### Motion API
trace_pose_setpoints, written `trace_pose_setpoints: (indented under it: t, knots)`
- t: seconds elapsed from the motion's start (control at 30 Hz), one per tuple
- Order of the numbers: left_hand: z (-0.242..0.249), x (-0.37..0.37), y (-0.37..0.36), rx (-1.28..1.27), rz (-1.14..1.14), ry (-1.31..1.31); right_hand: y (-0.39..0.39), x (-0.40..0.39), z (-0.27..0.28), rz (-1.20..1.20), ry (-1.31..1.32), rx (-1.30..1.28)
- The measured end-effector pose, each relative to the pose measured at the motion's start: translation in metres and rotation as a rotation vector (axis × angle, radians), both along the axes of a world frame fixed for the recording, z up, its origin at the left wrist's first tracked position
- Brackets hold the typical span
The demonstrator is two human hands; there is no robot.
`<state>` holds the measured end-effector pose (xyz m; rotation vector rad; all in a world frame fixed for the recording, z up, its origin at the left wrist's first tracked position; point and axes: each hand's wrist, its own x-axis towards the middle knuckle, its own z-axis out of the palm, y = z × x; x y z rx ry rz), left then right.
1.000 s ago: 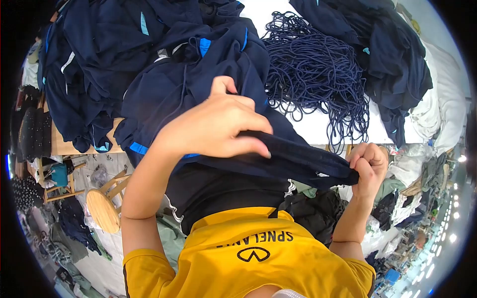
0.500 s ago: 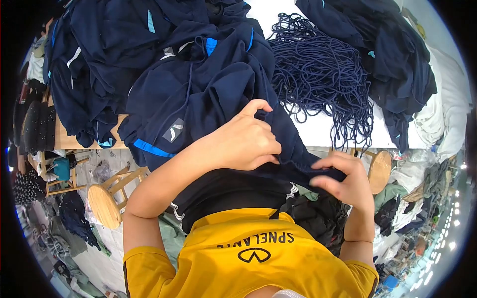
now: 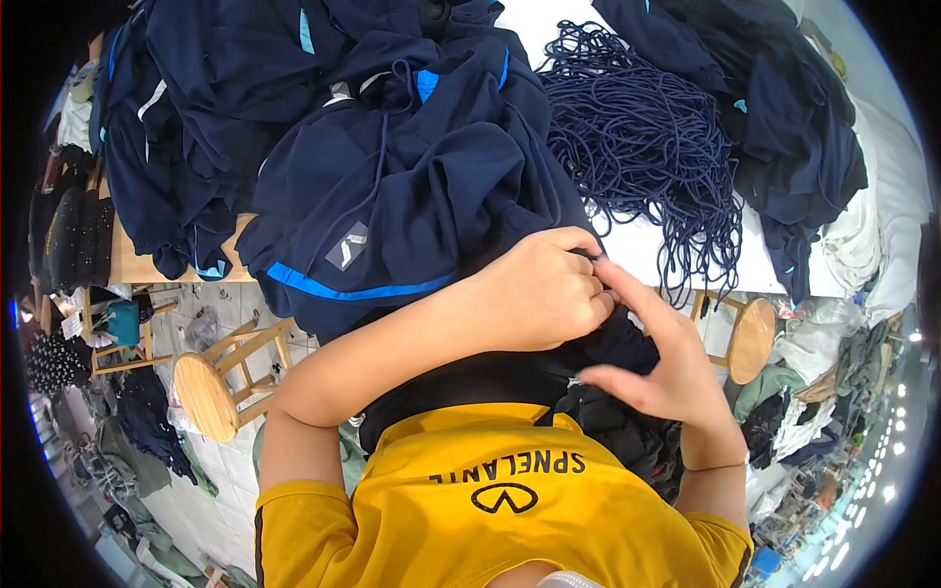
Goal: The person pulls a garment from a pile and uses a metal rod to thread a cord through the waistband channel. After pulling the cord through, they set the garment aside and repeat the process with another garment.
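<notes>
A navy garment [image 3: 392,186] with a drawstring, bright blue trim and a small grey logo patch lies bunched over the table edge and hangs towards my lap. My left hand [image 3: 554,299] is closed on its lower right part, with the fingers curled in. Close beside it is my right hand [image 3: 667,353], thumb and index finger spread apart. Its index fingertip touches or nearly touches the left fingers. Dark cloth shows between and below the two hands. The exact grip point is hidden behind my left fingers.
A tangled heap of navy cords [image 3: 647,137] lies on the white table [image 3: 755,260]. More navy garments are piled at the left [image 3: 216,108] and right [image 3: 784,147]. Wooden stools stand at the left [image 3: 206,397] and right [image 3: 751,341], with clothes strewn on the floor.
My left hand has moved right and slightly down, up to my right hand. My right hand has spread its thumb and index finger and come off the stretched cloth end.
</notes>
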<state>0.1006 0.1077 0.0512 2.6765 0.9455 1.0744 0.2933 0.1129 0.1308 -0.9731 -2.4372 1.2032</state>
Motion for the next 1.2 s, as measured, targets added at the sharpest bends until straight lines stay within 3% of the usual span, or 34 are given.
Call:
trace_pose_setpoints:
  t: [0.2, 0.23, 0.3, 0.37, 0.4, 0.43, 0.7, 0.83, 0.93, 1.03, 1.2]
  knots:
    - [-0.002, 0.0, 0.001, -0.184, 0.046, -0.258, 0.014, 0.01, -0.015, -0.241, -0.167, 0.057]
    - [0.006, -0.01, 0.003, -0.364, 0.083, -0.205, 0.018, 0.014, -0.018, -0.265, -0.197, 0.032]
    - [-0.006, -0.028, 0.016, -0.438, 0.151, -0.371, 0.018, 0.02, -0.033, -0.343, -0.026, -0.097]
    - [-0.023, -0.051, 0.019, -0.447, 0.197, -0.242, 0.018, 0.023, -0.035, -0.388, 0.018, -0.127]
    - [-0.027, -0.059, 0.019, -0.611, 0.198, -0.145, 0.018, 0.023, -0.03, -0.455, 0.047, -0.31]
    - [-0.028, -0.064, 0.018, -0.774, 0.198, -0.049, 0.02, 0.028, -0.036, -0.47, 0.056, -0.33]
    - [-0.016, -0.072, -0.006, -1.251, -0.091, -0.805, 0.021, 0.044, -0.045, -0.478, 0.098, -0.416]
    - [-0.018, -0.069, -0.012, -1.26, -0.071, -0.873, 0.023, 0.034, -0.05, -0.414, 0.3, -0.221]
    - [-0.018, -0.066, -0.014, -1.321, -0.065, -0.804, 0.018, 0.027, -0.051, -0.507, 0.391, -0.338]
    - [-0.017, -0.058, -0.018, -1.295, -0.087, -0.866, 0.015, 0.025, -0.049, -0.553, 0.331, -0.424]
    - [-0.015, -0.052, -0.025, -1.336, -0.026, -0.893, 0.01, 0.02, -0.057, -0.536, 0.338, -0.295]
